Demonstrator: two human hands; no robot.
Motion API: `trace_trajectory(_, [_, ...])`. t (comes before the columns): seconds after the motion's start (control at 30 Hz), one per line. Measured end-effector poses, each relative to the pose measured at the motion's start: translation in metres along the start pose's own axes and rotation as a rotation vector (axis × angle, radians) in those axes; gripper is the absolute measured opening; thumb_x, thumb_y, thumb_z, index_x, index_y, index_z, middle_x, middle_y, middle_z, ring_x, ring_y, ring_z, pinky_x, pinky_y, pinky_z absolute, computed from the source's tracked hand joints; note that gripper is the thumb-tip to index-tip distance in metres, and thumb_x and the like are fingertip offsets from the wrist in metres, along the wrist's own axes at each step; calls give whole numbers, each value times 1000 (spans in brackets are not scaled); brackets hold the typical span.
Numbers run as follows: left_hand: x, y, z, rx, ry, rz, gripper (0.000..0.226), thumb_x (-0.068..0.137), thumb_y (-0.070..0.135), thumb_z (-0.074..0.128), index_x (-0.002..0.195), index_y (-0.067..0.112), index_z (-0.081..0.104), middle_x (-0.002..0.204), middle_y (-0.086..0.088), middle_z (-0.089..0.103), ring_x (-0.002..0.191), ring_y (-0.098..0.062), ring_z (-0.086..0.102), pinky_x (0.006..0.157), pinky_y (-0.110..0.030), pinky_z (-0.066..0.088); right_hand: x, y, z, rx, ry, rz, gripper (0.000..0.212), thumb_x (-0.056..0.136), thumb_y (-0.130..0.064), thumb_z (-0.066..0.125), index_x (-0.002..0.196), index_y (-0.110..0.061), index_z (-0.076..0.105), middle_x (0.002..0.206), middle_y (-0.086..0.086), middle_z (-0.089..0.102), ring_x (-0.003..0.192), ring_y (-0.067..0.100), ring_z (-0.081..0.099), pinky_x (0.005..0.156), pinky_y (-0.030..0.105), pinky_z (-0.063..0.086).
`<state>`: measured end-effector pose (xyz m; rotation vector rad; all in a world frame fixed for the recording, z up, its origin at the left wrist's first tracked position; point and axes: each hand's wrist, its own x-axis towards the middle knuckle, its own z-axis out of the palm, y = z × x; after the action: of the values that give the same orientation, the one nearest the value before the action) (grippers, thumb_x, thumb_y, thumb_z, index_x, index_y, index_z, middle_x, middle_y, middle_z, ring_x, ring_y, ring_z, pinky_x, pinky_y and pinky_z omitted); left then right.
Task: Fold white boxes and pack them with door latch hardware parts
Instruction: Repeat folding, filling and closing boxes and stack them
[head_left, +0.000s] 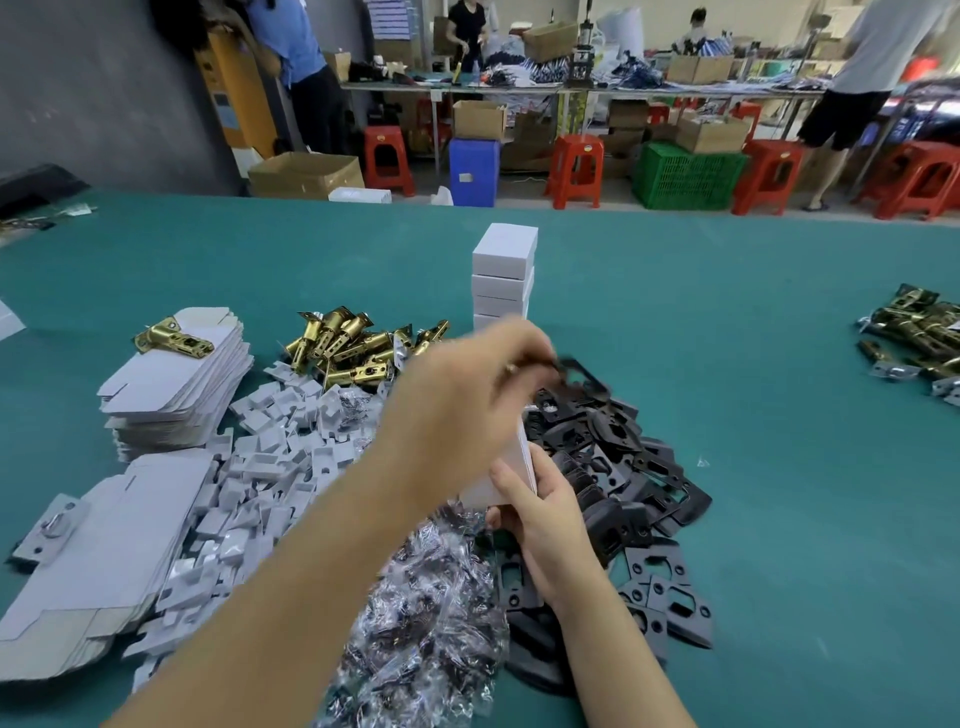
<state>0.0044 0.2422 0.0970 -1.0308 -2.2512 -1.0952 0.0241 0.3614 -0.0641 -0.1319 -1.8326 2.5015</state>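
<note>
My right hand (540, 519) grips a folded white box (522, 467), held upright over the middle of the green table (727, 364). Just above the box, my left hand (462, 400) pinches a black strike plate (579, 376); it is motion-blurred. A heap of black plates (628, 467) lies directly behind and to the right of both hands. Brass latch bolts (358, 343) are piled at the centre left. A stack of closed white boxes (504, 273) rises behind my left hand.
Flat unfolded box blanks (182, 374) are stacked at left, one brass latch on top, more blanks (88, 566) nearer. White card inserts (275, 452) and clear screw bags (426, 613) lie in front. Dark latches (919, 332) sit far right. People, stools and crates stand beyond the table.
</note>
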Motion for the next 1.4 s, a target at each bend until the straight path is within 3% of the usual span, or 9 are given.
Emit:
trace_trajectory(0.13, [16,-34,-35,14,110,-221,5,92,13,73,94,17,70,79,21,68,64,-2,59,60,-16,44,-3,-5,3,86,41,19,50,76,-47,83,122,-32,70,116,2,75,88,11,69,66,23,53])
trace_trajectory(0.37, [13,-55,-30,159,-114,-389,3,93,18,71,92,19,69,89,7,76,83,-13,69,82,-38,56,-5,-7,5,72,25,23,43,80,-46,80,121,-37,70,114,1,75,88,10,68,64,23,52])
trace_trajectory(0.47, [12,-54,-19,194,-222,-399,13,93,20,71,85,27,64,90,7,75,86,-14,68,82,-37,55,-6,-7,6,71,20,17,42,80,-45,80,120,-37,71,111,-1,75,88,9,68,63,23,51])
trace_trajectory(0.67, [14,-60,-7,72,-440,-474,23,97,22,67,78,35,62,77,13,71,61,1,61,53,-14,41,-4,-6,5,108,12,1,42,78,-43,80,119,-35,71,107,-2,74,89,10,67,62,23,51])
trace_trajectory(0.8, [14,-59,-3,-24,-535,-502,23,103,31,57,83,31,68,76,2,68,43,-11,47,39,-22,38,-3,-4,3,133,18,-4,44,79,-44,81,120,-34,70,111,0,74,93,13,67,64,23,51])
trace_trajectory(1.0, [18,-54,-2,-84,-652,-551,29,102,43,56,84,28,72,48,12,53,35,-11,41,35,-20,33,-2,-4,2,150,12,-9,52,76,-50,85,123,-35,69,111,0,73,93,13,67,64,23,50])
trace_trajectory(1.13, [21,-50,-5,-53,-615,-495,25,102,42,55,90,29,73,63,10,62,37,-11,45,38,-22,39,-3,-5,3,172,-1,-15,58,72,-55,88,122,-35,69,111,0,73,92,11,67,65,23,50])
trace_trajectory(1.33, [19,-60,-24,-256,-165,-487,22,101,26,61,85,22,75,76,6,76,40,-4,39,38,-15,35,-2,-4,0,259,13,0,40,79,-39,82,117,-37,72,114,0,74,88,10,69,61,21,51])
trace_trajectory(1.4, [12,-72,-34,-297,-157,-570,26,100,29,61,79,23,74,70,1,73,40,-3,39,39,-13,33,-1,-3,0,280,22,4,34,82,-33,81,115,-36,73,114,1,75,87,11,70,60,21,51])
